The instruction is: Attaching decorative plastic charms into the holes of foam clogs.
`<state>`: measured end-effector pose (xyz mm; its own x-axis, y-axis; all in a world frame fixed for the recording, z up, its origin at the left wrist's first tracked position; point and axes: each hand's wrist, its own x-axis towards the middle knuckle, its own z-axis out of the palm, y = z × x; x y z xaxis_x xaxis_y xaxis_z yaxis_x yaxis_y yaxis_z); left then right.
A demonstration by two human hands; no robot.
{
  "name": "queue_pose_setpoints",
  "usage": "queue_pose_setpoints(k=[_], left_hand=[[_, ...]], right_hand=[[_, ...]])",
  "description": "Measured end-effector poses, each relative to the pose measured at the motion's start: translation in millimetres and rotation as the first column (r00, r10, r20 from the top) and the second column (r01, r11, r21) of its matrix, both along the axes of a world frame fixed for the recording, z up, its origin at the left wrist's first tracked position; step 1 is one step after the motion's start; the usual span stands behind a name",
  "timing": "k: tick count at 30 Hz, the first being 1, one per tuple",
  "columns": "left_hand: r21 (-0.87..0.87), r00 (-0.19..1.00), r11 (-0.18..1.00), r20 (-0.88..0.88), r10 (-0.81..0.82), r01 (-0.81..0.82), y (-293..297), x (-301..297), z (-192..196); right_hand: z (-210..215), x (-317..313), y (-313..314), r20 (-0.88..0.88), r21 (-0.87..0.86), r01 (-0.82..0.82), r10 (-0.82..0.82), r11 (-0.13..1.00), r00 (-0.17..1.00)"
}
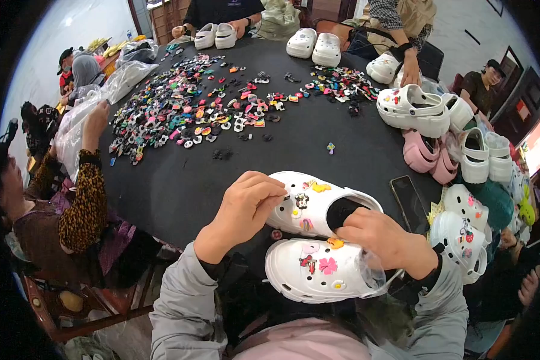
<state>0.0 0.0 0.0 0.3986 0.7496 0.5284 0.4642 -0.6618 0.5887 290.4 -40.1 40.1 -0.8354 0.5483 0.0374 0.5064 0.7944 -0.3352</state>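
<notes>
Two white clogs lie side by side in front of me, both dotted with colourful shoe charms. My left hand [249,207] is pinched at the toe of the farther clog [318,201]; a small dark bit shows at its fingertips, too small to name. Curled over the foot opening of that clog is my right hand [381,237], its fingertips hidden inside. The nearer clog [297,276] carries a pink flower charm [328,266] and has clear plastic [373,273] at its heel opening. A round charm [276,234] lies beside the toes.
A large pile of shoe charms [174,105] spreads over the dark table [168,192], with a smaller pile [345,84] farther right. One mushroom charm [330,147] lies alone. A phone [409,203] and several white and pink clogs [420,150] line the right side. Other people sit around.
</notes>
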Motion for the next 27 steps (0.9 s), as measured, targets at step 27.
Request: queue_pose_setpoints(k=[27], left_hand=[[0.301,0.707,0.954,-0.674,0.212,0.001,-3,49,15]], right_hand=[[-5,3,5,-0.102,-0.018,0.029,-0.031,0.999,0.994]])
